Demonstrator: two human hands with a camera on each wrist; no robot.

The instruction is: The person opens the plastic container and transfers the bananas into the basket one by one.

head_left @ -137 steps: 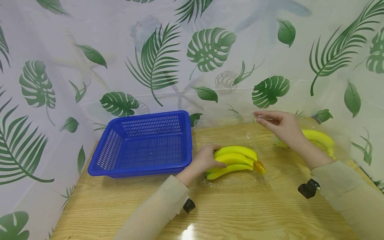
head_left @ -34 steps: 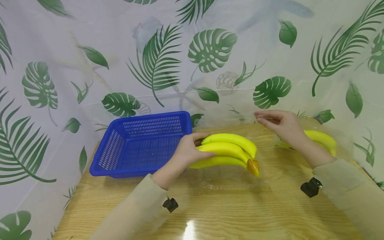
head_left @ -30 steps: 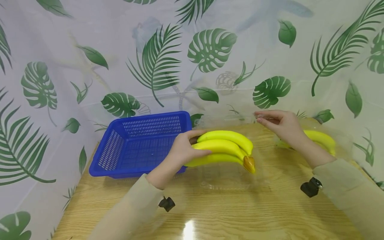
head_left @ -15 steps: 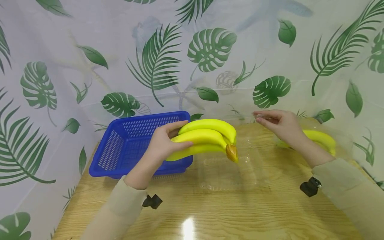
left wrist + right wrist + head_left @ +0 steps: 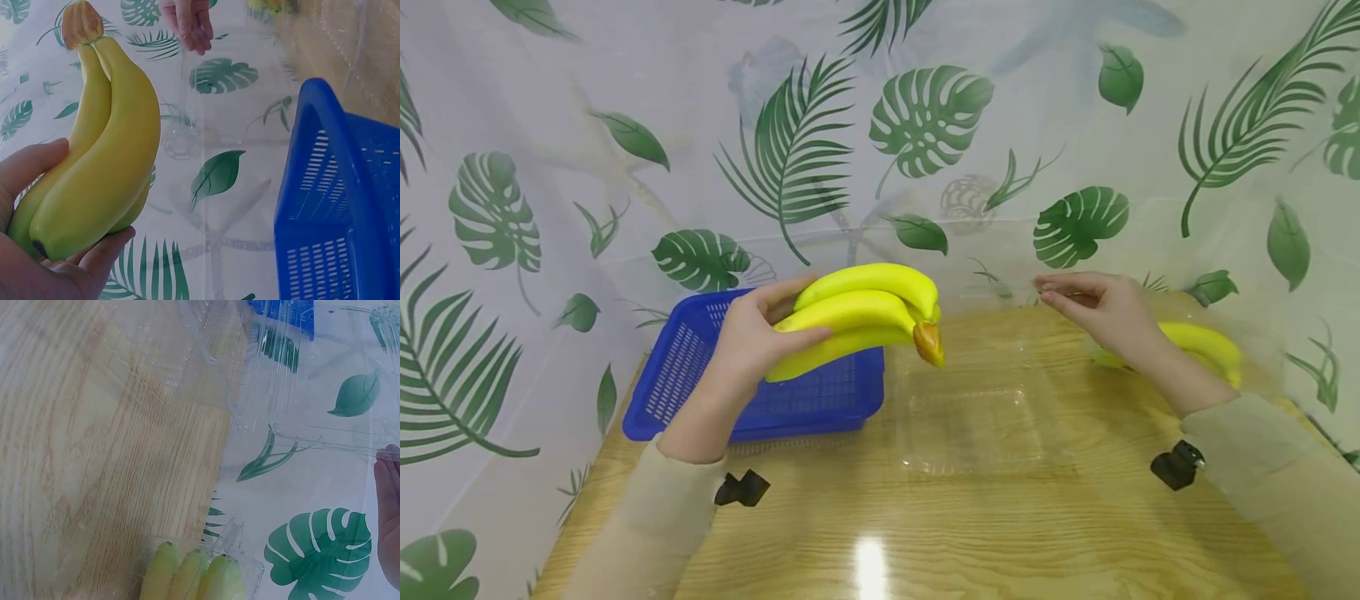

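My left hand [image 5: 767,329] grips a bunch of yellow bananas [image 5: 850,321] by its tip end and holds it in the air over the right side of the blue mesh basket [image 5: 685,375]. The brown stem points right. In the left wrist view the bananas [image 5: 106,162] lie across my palm [image 5: 37,250], with the basket [image 5: 337,206] to the right. My right hand [image 5: 1060,296] pinches the raised lid edge of an open clear plastic box [image 5: 973,425], whose tray lies empty on the table. In the right wrist view the lid [image 5: 312,444] meets my fingertips [image 5: 389,506].
A second banana bunch [image 5: 1202,350] sits in another clear box behind my right wrist, also shown in the right wrist view [image 5: 187,575]. The wooden table [image 5: 925,533] is walled by a leaf-print curtain [image 5: 925,125] at the back and both sides.
My left hand has lifted the banana bunch out of the clear tray and carried it up and left over the basket. The right hand has stayed on the lid.
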